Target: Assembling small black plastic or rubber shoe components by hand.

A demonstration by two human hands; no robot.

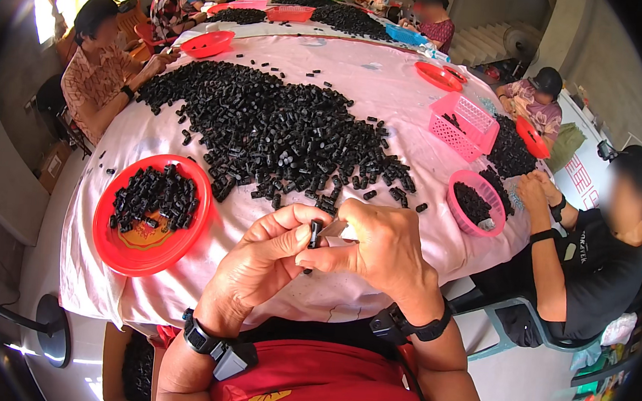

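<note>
My left hand (265, 255) pinches a small black cylindrical plastic part (314, 234) upright between thumb and fingertips, just over the table's near edge. Close against it on the right, my right hand (391, 245) is closed around a thin, pale, flat piece (340, 230). It looks like a small blade, but the fingers cover most of it. Beyond both hands spreads a large heap of similar black parts (266, 132). To the left, a round red plate (117, 248) holds many more of them.
A pink cloth (245, 304) covers the table. On the right are a pink round basket (473, 226), a pink rectangular basket (458, 140) and a red tray (438, 77). A person in black (595, 267) sits close on my right; several others work around the table. A cardboard box (114, 358) stands below left.
</note>
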